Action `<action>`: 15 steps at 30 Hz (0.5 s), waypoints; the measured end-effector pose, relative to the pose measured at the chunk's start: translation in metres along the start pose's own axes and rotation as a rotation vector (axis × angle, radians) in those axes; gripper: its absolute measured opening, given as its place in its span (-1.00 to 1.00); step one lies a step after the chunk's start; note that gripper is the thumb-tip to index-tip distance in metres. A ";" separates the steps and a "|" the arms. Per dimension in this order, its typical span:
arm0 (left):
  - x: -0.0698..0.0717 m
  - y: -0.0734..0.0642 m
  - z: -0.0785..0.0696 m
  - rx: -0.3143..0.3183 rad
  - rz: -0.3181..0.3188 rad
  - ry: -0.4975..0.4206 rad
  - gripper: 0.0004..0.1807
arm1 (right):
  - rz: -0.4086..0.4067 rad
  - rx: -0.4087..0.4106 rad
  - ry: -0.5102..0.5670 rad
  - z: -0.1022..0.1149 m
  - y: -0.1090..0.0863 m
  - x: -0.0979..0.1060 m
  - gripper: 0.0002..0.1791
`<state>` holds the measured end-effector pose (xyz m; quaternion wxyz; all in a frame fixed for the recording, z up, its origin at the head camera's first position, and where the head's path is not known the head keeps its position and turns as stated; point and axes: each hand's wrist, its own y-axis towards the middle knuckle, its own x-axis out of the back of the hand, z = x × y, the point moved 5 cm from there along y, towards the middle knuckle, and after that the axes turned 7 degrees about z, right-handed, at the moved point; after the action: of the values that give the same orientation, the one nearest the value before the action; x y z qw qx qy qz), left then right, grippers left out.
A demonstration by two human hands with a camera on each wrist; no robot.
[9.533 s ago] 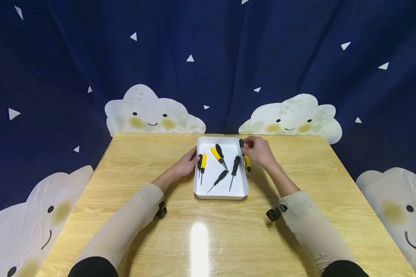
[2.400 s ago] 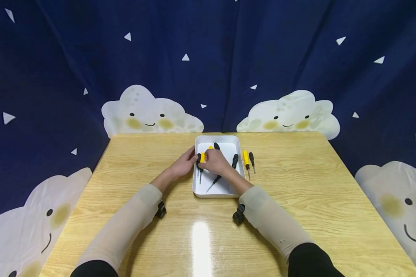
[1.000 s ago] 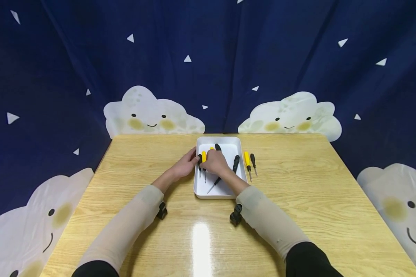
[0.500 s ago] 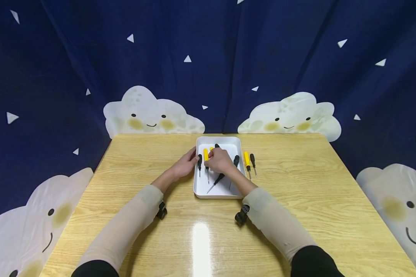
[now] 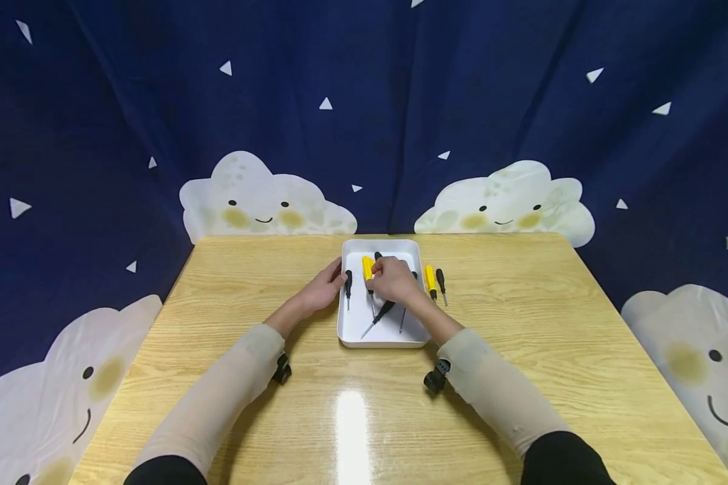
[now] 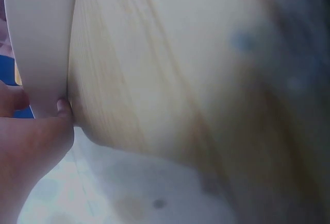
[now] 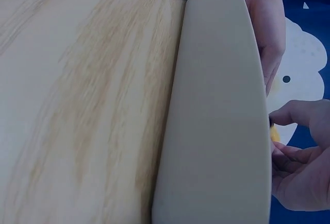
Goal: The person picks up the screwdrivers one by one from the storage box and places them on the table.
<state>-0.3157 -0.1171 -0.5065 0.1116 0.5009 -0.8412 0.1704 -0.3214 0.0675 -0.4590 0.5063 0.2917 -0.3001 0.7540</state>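
My left hand grips the left wall of a white tray, thumb over the rim and fingers outside, as the left wrist view also shows. My right hand, over the middle of the tray, pinches a yellow-handled screwdriver, its shaft pointing toward me. Another yellow handle lies right beside it, mostly hidden by the fingers. Black screwdrivers lie around it: one at the left wall, one slanted in front, others partly behind my right hand. In the right wrist view the tray's wall hides most of the screwdrivers.
On the wooden table, to the right of the tray, a yellow screwdriver and a black screwdriver lie side by side. A dark blue curtain with clouds hangs behind the table.
My right hand put the black screwdriver down right of the tray, then took a yellow screwdriver at the tray's left side and shifted it right, toward the middle. My left hand stays.
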 end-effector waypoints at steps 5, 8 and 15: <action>-0.001 0.000 -0.001 -0.011 0.003 -0.007 -0.31 | -0.025 0.010 -0.003 -0.003 -0.008 0.005 -0.76; -0.001 -0.001 -0.001 -0.007 0.002 -0.006 -0.31 | -0.032 0.010 0.004 -0.007 -0.012 0.007 -0.76; -0.001 -0.001 -0.001 0.010 -0.009 0.001 -0.30 | -0.045 0.003 0.036 -0.013 -0.015 0.013 -0.77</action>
<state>-0.3149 -0.1167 -0.5061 0.1104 0.5051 -0.8381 0.1742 -0.3131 0.0890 -0.4555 0.5279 0.2854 -0.2834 0.7480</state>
